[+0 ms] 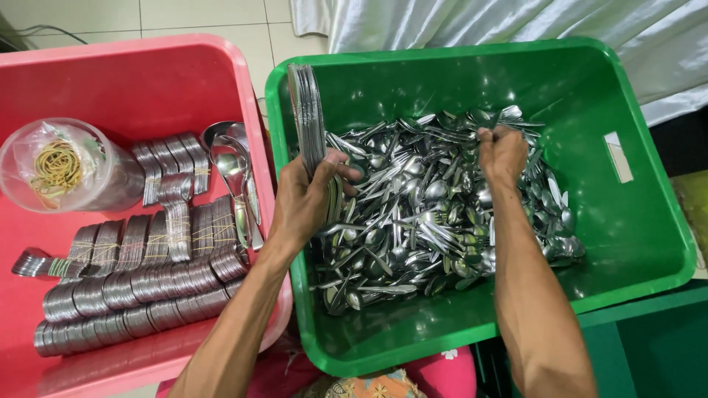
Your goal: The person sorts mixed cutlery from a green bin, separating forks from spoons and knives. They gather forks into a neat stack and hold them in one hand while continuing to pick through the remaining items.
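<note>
Meanwhile left hand (302, 199) grips spoon stack (308, 121); right hand (501, 151) pinches loose spoons (420, 221); pink tub (251, 110) alongside.

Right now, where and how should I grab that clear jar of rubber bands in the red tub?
Grip the clear jar around its side wall, coming from above. It lies tipped in the red tub, mouth toward the left wall, spoon bundles crowding below.

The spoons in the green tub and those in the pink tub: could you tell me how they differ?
The spoons in the green tub lie loose and tangled, pointing every way; the spoons in the pink tub are nested in neat stacks tied with rubber bands. The right hand reaches into the loose heap, while the left hand holds a stacked handful over the green tub; no hand touches the pink tub. Both lots are shiny metal.
</note>
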